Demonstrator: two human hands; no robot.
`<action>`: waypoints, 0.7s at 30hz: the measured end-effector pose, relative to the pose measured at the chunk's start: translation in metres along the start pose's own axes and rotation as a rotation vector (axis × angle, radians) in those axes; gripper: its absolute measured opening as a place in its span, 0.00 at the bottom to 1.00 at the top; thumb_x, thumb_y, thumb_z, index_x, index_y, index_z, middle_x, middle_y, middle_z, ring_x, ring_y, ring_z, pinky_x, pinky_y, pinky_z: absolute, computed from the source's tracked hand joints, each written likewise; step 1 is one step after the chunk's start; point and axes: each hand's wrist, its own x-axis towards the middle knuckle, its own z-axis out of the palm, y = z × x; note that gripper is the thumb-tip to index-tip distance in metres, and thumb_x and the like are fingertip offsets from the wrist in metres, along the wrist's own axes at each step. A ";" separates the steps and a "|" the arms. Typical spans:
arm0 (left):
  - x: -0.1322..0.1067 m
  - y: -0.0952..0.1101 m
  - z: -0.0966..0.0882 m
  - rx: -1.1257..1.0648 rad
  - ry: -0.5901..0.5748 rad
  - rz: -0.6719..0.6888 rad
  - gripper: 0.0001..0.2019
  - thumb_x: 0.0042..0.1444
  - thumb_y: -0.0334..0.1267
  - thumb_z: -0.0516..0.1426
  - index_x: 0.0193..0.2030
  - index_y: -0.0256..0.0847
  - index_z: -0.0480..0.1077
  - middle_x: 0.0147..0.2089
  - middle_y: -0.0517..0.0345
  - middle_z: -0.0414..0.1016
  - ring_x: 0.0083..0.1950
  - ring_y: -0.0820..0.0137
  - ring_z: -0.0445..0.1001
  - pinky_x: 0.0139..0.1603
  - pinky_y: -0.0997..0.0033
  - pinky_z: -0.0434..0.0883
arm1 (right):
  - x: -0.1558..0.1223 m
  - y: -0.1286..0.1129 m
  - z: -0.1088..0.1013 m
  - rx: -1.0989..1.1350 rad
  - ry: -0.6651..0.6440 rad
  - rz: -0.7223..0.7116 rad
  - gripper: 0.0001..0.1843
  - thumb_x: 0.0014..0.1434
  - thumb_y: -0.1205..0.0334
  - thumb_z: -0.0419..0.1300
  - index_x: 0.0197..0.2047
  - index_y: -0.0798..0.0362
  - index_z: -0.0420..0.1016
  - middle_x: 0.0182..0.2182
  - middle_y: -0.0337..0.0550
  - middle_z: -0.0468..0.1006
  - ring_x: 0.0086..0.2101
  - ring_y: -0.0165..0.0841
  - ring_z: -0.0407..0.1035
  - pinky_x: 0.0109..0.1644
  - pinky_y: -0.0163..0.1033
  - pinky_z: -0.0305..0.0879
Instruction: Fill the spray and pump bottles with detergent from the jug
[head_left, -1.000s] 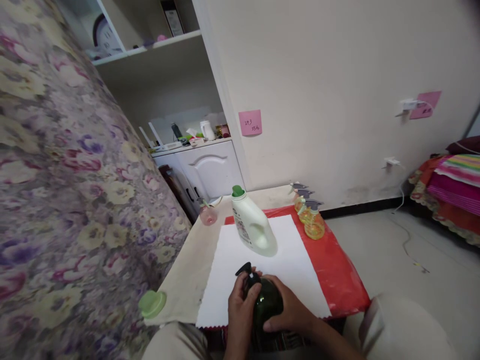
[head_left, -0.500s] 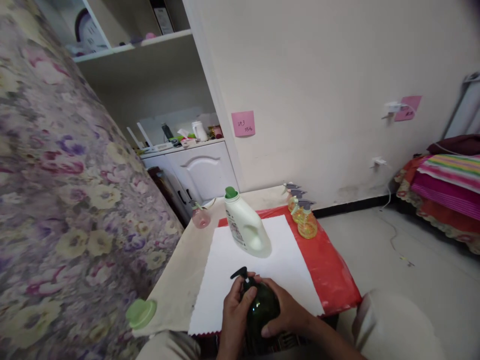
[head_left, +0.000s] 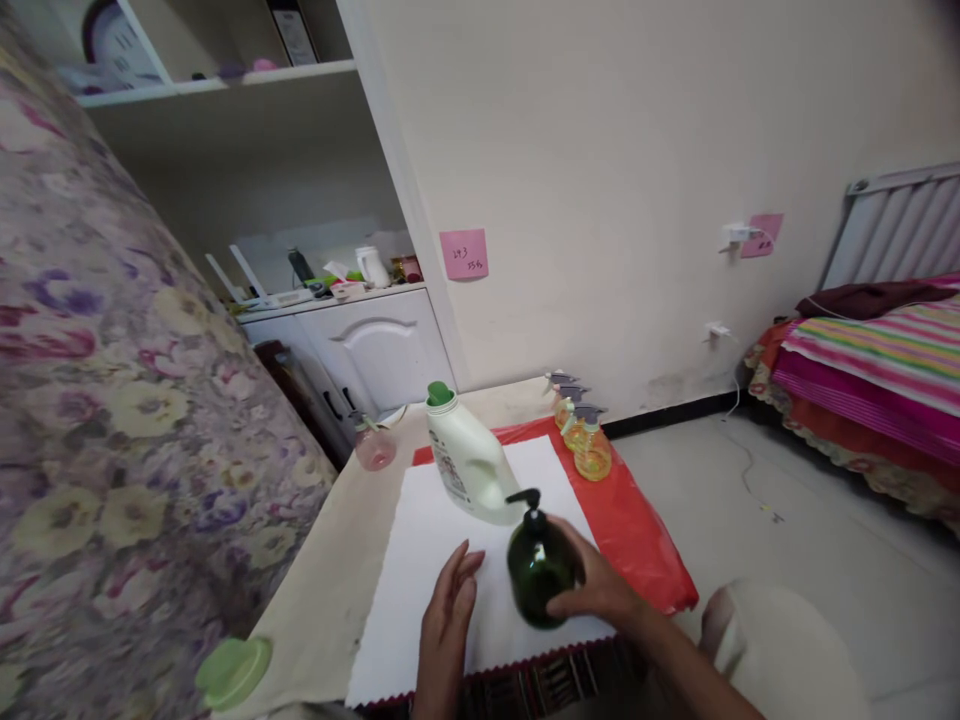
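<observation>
A dark green pump bottle (head_left: 538, 575) with a black pump head stands nearly upright over the white sheet (head_left: 409, 570). My right hand (head_left: 592, 580) is closed round its right side, thumb across the front. To the left, my left hand (head_left: 448, 610) holds nothing; its fingers are stretched out and apart from the bottle. Just behind both hands is a large pale green jug (head_left: 469, 455), its mouth uncapped and green inside. A light green cap-like piece (head_left: 234, 672) lies at the table's near left corner.
Several yellowish spray bottles (head_left: 592, 455) line the right back of the table on red plastic (head_left: 637, 530). A pink spray bottle (head_left: 375, 447) stands at the left back. A floral curtain (head_left: 150, 420) hangs on the left; a bed (head_left: 862, 390) is at right.
My left hand has let go of the pump bottle and moved left. My right hand has carried the bottle up and forward, away from my lap. The view has shifted to the right.
</observation>
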 end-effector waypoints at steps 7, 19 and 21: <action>0.023 -0.053 -0.032 0.287 0.069 0.020 0.26 0.52 0.55 0.57 0.52 0.40 0.71 0.36 0.57 0.79 0.37 0.63 0.77 0.42 0.65 0.73 | -0.002 -0.027 -0.099 -0.164 0.342 -0.062 0.47 0.37 0.59 0.75 0.59 0.43 0.61 0.56 0.45 0.72 0.58 0.49 0.64 0.64 0.57 0.56; 0.022 -0.063 -0.033 0.425 0.005 -0.012 0.22 0.53 0.55 0.55 0.47 0.43 0.74 0.37 0.57 0.81 0.39 0.61 0.79 0.42 0.67 0.74 | 0.007 -0.007 -0.142 -0.156 0.360 -0.050 0.46 0.38 0.60 0.74 0.60 0.43 0.62 0.58 0.46 0.72 0.59 0.50 0.64 0.64 0.58 0.56; 0.021 -0.060 -0.031 0.420 0.003 -0.004 0.21 0.52 0.55 0.56 0.45 0.44 0.75 0.38 0.57 0.82 0.40 0.61 0.80 0.42 0.67 0.75 | 0.009 -0.001 -0.144 -0.153 0.358 -0.055 0.46 0.39 0.59 0.74 0.61 0.43 0.62 0.58 0.47 0.72 0.59 0.50 0.64 0.64 0.58 0.55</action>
